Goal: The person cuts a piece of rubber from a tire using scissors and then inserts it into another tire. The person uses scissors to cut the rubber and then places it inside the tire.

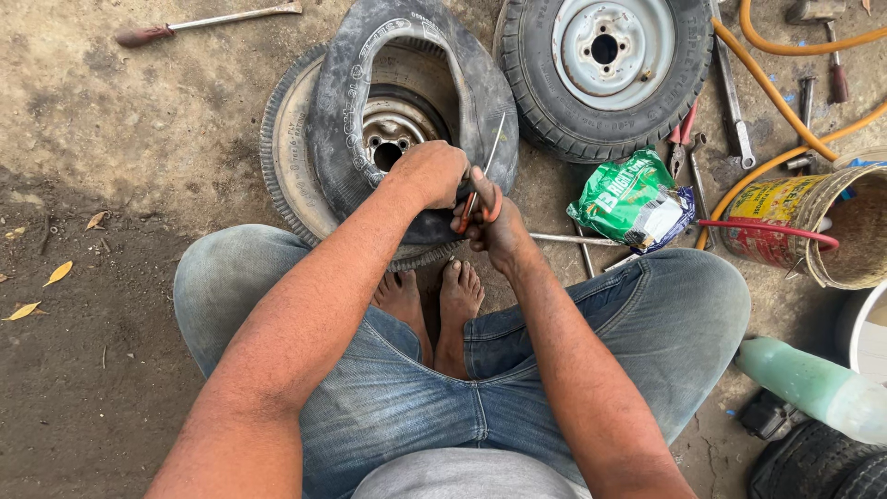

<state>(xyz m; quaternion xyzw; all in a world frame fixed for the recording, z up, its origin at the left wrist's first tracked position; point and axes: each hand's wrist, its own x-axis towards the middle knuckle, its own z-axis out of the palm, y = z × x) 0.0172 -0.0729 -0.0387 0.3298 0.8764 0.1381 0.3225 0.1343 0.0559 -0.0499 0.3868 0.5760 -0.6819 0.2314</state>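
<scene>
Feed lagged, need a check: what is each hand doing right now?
Left hand: closed, gripping the black inner tube.
Right hand: closed on orange-handled scissors, blades up by the tube.

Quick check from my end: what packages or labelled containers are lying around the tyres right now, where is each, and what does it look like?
Green pouch: crumpled green and white packet with a dark blue edge, on the ground just right of the right hand.
Labelled tin bucket: round, worn, yellow and red label, at the right edge.
Pale green plastic bottle: lying on its side, lower right.
No signs or screens.
</scene>
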